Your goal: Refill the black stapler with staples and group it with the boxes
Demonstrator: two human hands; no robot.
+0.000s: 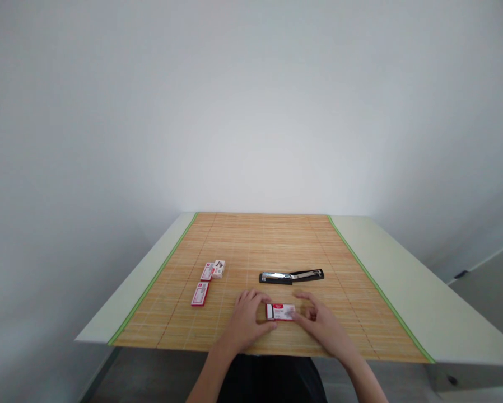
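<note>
A small red-and-white staple box lies on the bamboo mat near its front edge. My left hand grips the box's left end, thumb and fingers curled round it. My right hand pinches the box's right end. Just beyond the box lies a black and silver stapler, opened out flat, untouched.
Two more red-and-white staple boxes and a small opened one lie on the mat's left part. The mat has green side edges and covers a pale table set against a white wall. The table's front edge is close to my body.
</note>
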